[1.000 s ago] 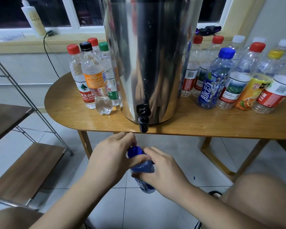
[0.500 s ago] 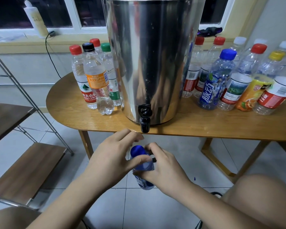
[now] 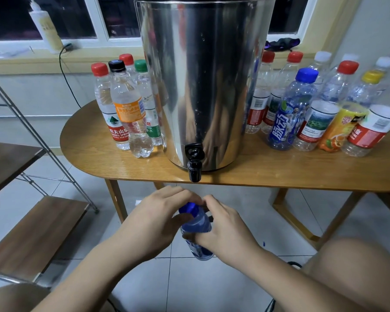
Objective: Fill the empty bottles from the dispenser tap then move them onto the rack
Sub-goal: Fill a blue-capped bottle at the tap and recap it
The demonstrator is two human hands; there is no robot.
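Up-left of the fingers (image 3: 178,195), red-capped bottle (image 3: 105,104) label reads "农夫山泉" plus partial "SPRING", green-capped bottle (image 3: 153,118) beside it shows "水"; up-right of the fingers, blue bottle (image 3: 288,113) reads "脉动"; other labels too blurred to read.

An oval light-wood table (image 3: 88,140) on slanted wooden legs (image 3: 116,201) stands on a floor of large pale glossy tiles (image 3: 200,287). Behind the table, a white-framed window (image 3: 103,21) with dark panes sits above a pale yellow sill (image 3: 20,61). Behind the table's left end the wall below the sill is white (image 3: 32,91), and a thin black cable (image 3: 64,73) hangs down it. Beyond the table's right end rises a plain pale wall (image 3: 365,25). Left of the table stands a metal-framed rack with brown wooden shelves (image 3: 36,233). The room is evenly lit.
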